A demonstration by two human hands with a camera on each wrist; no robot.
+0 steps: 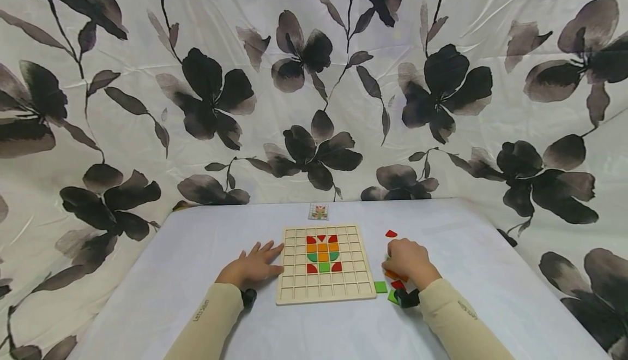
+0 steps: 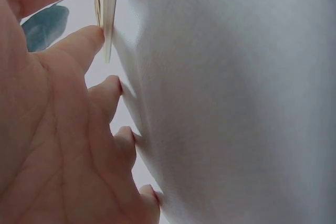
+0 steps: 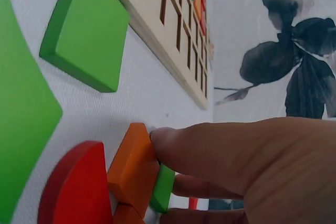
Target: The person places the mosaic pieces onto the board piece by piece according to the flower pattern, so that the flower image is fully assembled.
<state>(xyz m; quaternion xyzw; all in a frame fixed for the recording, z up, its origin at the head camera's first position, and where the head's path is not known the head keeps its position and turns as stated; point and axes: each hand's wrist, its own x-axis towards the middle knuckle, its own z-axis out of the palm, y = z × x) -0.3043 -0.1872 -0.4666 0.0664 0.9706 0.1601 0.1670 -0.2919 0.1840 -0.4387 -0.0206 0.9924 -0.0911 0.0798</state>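
"Board (image 1: 324, 282) position?"

"Flat on the table (image 1: 314, 333), coloured blocks (image 1: 322, 248) in its grid."

"Left hand (image 1: 252, 267)?"

"Fingers spread apart, touching the board's left edge."

"And the right hand (image 1: 410, 261)?"

"Beyond the board's right edge, fingers bent down among loose blocks (image 1: 380, 287), thumb against an orange block (image 3: 134, 171), with a green block (image 3: 163, 188) alongside. Clamped on either? I cannot tell."

On the left sleeve (image 1: 206, 324), I read small lettering beginning "Lets". The right sleeve's (image 1: 458, 324) lettering is too small for me.
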